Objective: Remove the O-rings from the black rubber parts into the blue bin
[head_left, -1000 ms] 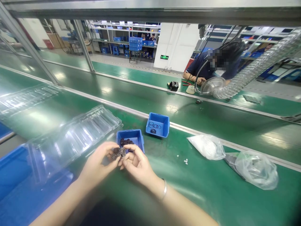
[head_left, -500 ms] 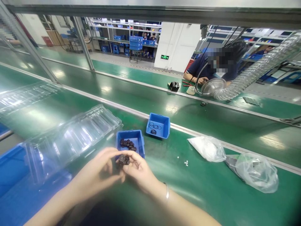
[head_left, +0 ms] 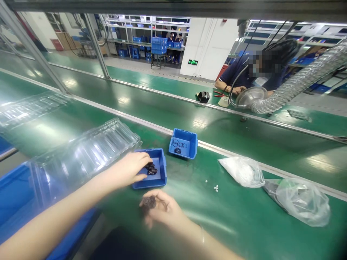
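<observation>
My left hand [head_left: 132, 168] reaches over the near side of a blue bin [head_left: 163, 171]. Its thumb and fingers are apart, the fingertips at a small heap of black molded parts [head_left: 151, 169] inside. Part of the heap is hidden behind the fingers. Closer to me, my right hand [head_left: 164, 209] is closed around a dark round part with curved ridges [head_left: 149, 203], held just above the green table and somewhat blurred. Just beyond, a second blue bin [head_left: 192, 146] contains several thin black rings [head_left: 180, 145].
Clear plastic trays [head_left: 89, 151] lie on the left, above a large blue crate [head_left: 13, 195]. Small white pieces [head_left: 216, 187] and two plastic bags [head_left: 242, 172] lie on the right. Beyond a metal rail, a person [head_left: 238, 77] works beside a clear duct hose [head_left: 295, 86].
My left hand has left the ridged part and moved forward into the near blue bin. My right hand, still holding the part, has come slightly down toward me. The view has shifted slightly.
</observation>
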Action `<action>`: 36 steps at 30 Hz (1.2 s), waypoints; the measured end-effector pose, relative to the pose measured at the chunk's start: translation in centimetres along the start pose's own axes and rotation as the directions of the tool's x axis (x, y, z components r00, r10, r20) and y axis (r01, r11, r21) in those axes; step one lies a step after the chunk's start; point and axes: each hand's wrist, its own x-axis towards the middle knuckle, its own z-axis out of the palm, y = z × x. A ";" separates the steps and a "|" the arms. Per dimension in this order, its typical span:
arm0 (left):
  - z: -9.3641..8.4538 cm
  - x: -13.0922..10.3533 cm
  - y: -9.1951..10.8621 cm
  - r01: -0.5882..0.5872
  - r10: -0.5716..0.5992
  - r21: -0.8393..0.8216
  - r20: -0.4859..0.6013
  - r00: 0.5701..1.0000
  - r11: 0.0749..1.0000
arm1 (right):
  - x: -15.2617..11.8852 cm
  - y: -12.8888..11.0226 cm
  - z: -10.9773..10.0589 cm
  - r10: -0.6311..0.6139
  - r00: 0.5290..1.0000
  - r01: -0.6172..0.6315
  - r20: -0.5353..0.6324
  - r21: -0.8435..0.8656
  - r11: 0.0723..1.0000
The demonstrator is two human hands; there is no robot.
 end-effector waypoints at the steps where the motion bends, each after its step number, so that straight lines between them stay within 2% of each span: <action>1: 0.2 0.6 0.2 -0.016 0.013 0.048 0.057 0.998 0.999 | 0.0 0.2 0.0 0.014 1.000 -0.014 0.006 0.000 1.000; 3: 0.7 1.7 0.6 -0.038 0.024 0.109 0.128 0.991 0.993 | 0.0 0.3 0.0 0.019 1.000 -0.019 0.016 -0.004 1.000; 7: 1.3 2.9 0.8 -0.027 0.003 0.150 0.163 0.987 0.988 | 0.0 0.1 0.0 -0.030 0.999 0.031 0.026 -0.027 0.999; 12: 1.7 3.0 0.5 0.005 -0.029 0.164 0.148 0.989 0.986 | 0.0 -0.6 0.2 -0.094 0.996 0.094 -0.005 0.011 0.996; 17: 2.1 2.7 0.2 -0.027 0.011 0.127 0.126 0.992 0.992 | -0.1 -1.2 0.5 -0.112 0.993 0.113 -0.042 0.027 0.993; 21: 1.7 2.5 0.4 -0.050 0.043 0.094 0.081 0.996 0.994 | -0.1 -1.9 0.4 -0.141 0.989 0.140 -0.038 -0.024 0.990; 26: 0.6 0.3 0.8 -0.025 0.027 0.030 -0.087 0.996 0.999 | 0.0 -2.5 0.4 -0.182 0.981 0.177 -0.069 -0.063 0.982; 31: -0.8 -3.1 1.5 0.027 -0.073 -0.167 -0.279 0.958 0.986 | 0.0 -3.1 0.8 -0.184 0.977 0.175 -0.112 -0.083 0.981; 33: -1.7 -4.9 2.4 0.033 -0.119 -0.227 -0.374 0.920 0.973 | 0.0 -3.1 0.9 -0.180 0.976 0.170 -0.119 -0.091 0.981; 36: -3.3 -8.9 4.1 0.057 -0.206 -0.288 -0.519 0.829 0.956 | -0.1 -2.9 0.8 -0.180 0.977 0.167 -0.117 -0.110 0.980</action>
